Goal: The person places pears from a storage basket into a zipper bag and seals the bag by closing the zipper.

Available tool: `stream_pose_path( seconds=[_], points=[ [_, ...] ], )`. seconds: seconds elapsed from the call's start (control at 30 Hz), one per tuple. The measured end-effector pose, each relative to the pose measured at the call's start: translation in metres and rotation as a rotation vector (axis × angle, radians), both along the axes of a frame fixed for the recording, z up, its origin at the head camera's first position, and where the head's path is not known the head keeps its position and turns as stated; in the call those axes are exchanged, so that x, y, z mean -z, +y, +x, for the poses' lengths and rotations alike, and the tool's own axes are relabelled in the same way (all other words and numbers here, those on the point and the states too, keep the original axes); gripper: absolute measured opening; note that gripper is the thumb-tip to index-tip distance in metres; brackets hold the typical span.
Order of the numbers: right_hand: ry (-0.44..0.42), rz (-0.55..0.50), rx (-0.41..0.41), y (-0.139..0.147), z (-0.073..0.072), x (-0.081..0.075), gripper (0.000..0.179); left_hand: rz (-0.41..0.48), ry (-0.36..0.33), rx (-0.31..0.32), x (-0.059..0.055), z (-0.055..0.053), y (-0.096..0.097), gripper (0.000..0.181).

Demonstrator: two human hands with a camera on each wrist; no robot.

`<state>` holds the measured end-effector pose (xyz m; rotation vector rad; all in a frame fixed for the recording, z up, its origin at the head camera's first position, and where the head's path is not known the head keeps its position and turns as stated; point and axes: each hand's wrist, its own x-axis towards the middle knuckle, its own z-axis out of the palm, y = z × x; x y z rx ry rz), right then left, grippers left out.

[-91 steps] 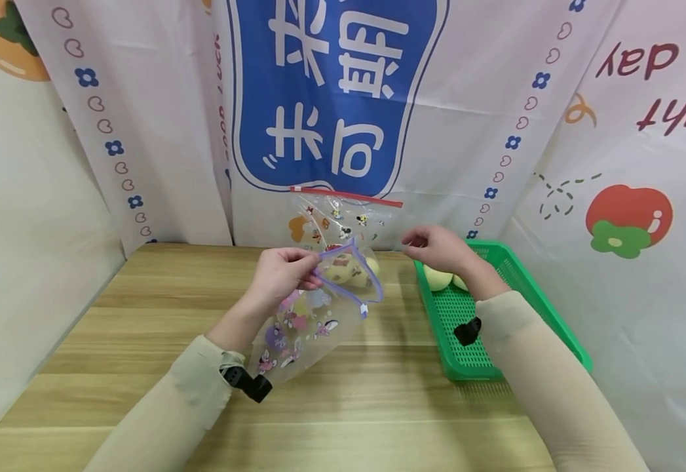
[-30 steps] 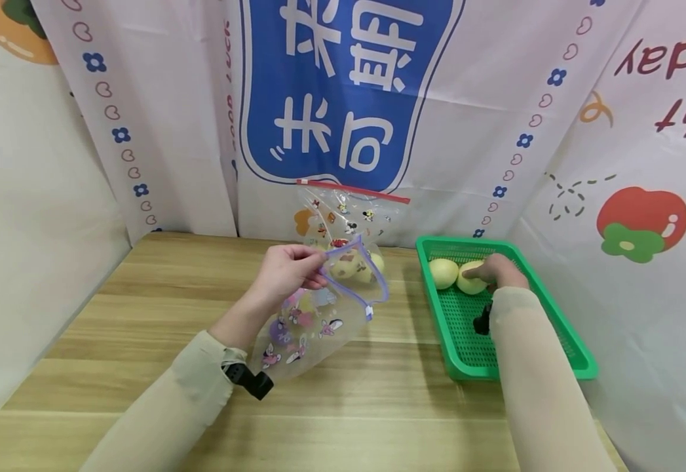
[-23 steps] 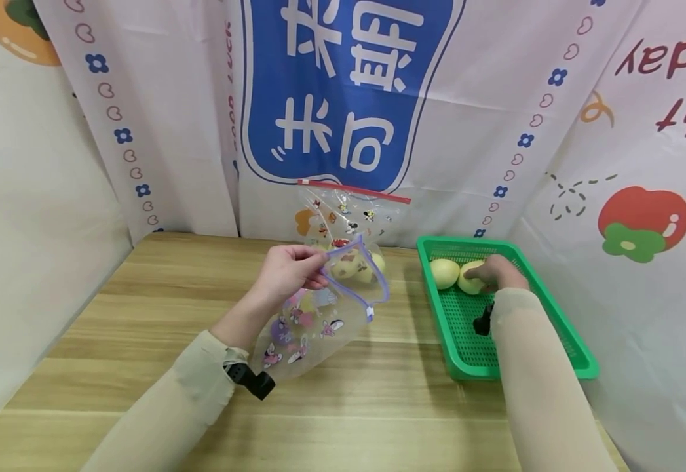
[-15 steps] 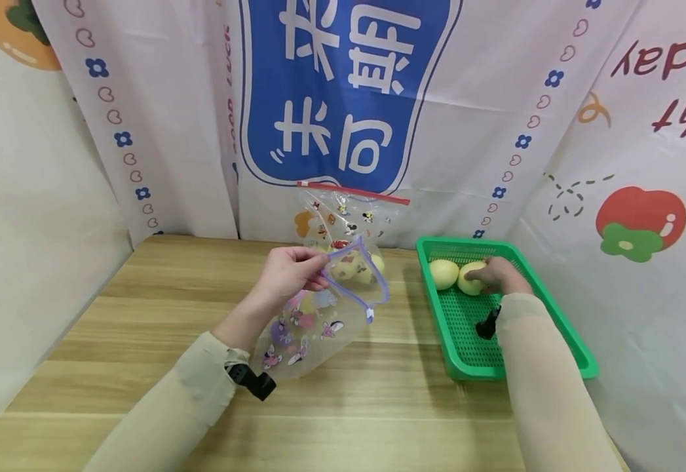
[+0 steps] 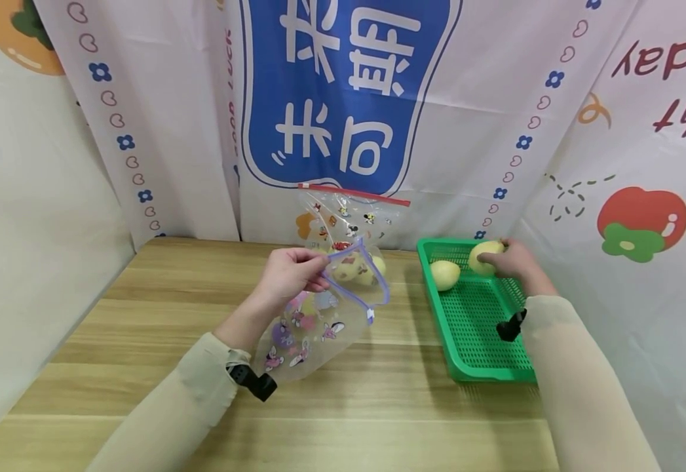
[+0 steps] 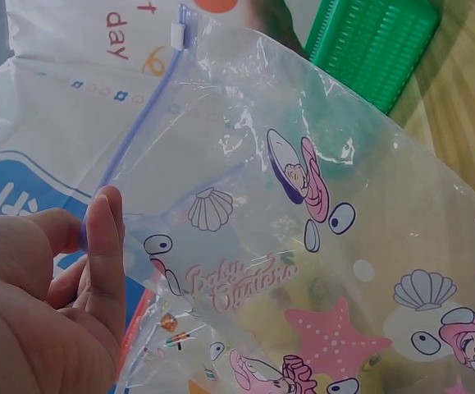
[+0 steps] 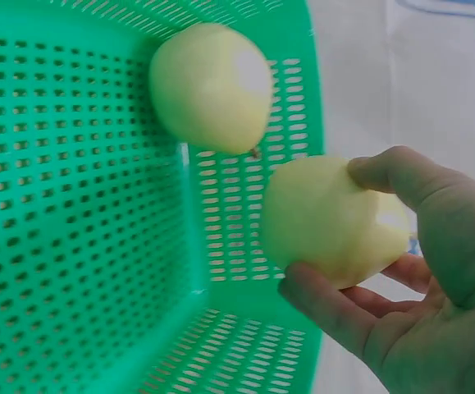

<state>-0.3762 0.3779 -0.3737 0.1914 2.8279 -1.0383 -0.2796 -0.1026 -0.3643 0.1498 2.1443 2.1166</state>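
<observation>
Pale fruit (image 5: 484, 254) held at upper right of head view

The right hand (image 5: 518, 259) grips it between thumb and fingers at the upper end of the green basket (image 5: 472, 328); whether it touches the basket cannot be told. A second fruit (image 5: 445, 275) rests near the basket's upper left corner. At frame centre, the left hand (image 5: 289, 278) pinches the rim of a purple-edged bag (image 5: 319, 341). Behind it stands a red-topped bag (image 5: 343, 219), pale shapes low inside, on the table (image 5: 160, 328).

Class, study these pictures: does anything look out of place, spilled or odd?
Yes: on the right-hand backdrop, the word "day" and red fruit print appear upside down in the head view, green leaf lowermost. Nothing looks spilled.
</observation>
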Motion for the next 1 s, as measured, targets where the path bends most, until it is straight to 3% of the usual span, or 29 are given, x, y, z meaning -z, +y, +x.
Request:
stream_pose_path(
  seconds=[0.27,0.53,1.0],
  points=[
    [0.155,-0.006,0.003,-0.017,0.015,-0.027,0.098,0.001,0.002,0.006,0.001,-0.002,0.002,0.034],
    [0.226,-0.031,-0.085,-0.066,0.032,-0.056,0.094,-0.001,-0.008,0.001,0.000,-0.001,0.001,0.034],
    [0.298,-0.084,-0.302,-0.156,0.062,-0.067,0.074,-0.019,-0.005,0.000,0.001,-0.002,0.000,0.033]
  ],
)
